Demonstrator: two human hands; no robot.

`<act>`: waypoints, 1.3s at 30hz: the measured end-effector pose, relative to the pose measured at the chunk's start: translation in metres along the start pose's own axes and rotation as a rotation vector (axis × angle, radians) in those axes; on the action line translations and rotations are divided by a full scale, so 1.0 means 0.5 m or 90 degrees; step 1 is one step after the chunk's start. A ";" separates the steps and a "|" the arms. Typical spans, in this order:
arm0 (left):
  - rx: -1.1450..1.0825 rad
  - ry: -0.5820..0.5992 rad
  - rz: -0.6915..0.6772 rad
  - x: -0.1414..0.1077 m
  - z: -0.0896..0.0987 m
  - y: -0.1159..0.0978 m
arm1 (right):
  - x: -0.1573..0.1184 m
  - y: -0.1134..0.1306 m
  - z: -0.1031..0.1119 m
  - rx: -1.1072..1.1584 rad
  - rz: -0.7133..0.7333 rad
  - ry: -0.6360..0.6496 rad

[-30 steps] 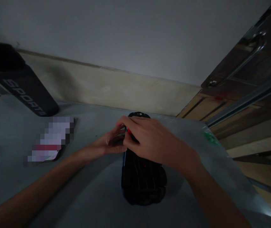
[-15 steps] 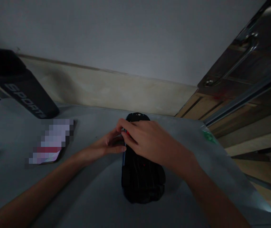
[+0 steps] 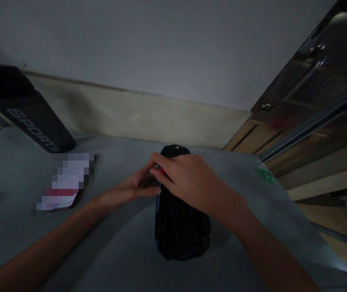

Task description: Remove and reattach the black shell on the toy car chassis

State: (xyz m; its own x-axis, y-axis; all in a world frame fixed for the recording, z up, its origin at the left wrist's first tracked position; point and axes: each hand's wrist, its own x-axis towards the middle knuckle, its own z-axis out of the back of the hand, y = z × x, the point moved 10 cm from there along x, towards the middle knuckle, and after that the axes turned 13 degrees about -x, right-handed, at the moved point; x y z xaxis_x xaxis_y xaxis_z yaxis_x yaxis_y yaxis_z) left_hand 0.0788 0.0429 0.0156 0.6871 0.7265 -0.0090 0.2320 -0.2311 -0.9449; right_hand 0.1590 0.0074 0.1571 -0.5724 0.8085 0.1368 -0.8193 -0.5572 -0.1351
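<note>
A black toy car (image 3: 182,231) appears to lie upside down on the grey table, with a strip of blue along its left edge. My left hand (image 3: 143,182) is at that edge, thumb and fingers curved against the car's side. Over the upper middle of the car, my right hand (image 3: 191,174) bends down with thumb and forefinger drawn together near my left fingertips. A small red part (image 3: 162,170) shows between the right fingers; whether it belongs to the car, I cannot tell. My right hand hides much of the car's middle.
A phone (image 3: 70,174), its screen blurred out, lies left on the table (image 3: 124,243). Behind it stands a dark bottle (image 3: 39,117) marked SPORTS. A green scrap (image 3: 266,175) is near the right table edge. The wall (image 3: 149,109) runs behind; a metal panel with a handle (image 3: 298,81) is at right.
My right thumb has shifted slightly left toward my left fingers. The left hand and the car stay about where they were.
</note>
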 end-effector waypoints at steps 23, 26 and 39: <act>-0.004 -0.008 -0.002 -0.002 -0.007 -0.008 | -0.001 0.005 0.001 -0.036 0.016 -0.005; -0.005 -0.008 0.007 -0.003 -0.007 -0.009 | -0.001 -0.002 0.005 -0.038 -0.009 0.008; 0.006 -0.019 0.002 -0.002 -0.004 -0.013 | -0.002 0.001 0.008 0.010 -0.005 0.001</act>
State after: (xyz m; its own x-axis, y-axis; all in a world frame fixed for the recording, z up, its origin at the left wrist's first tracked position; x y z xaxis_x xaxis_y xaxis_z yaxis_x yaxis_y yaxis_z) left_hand 0.0782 0.0424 0.0227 0.6669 0.7449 -0.0218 0.2234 -0.2277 -0.9477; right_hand 0.1590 0.0056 0.1611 -0.5657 0.8134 0.1357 -0.8244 -0.5536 -0.1179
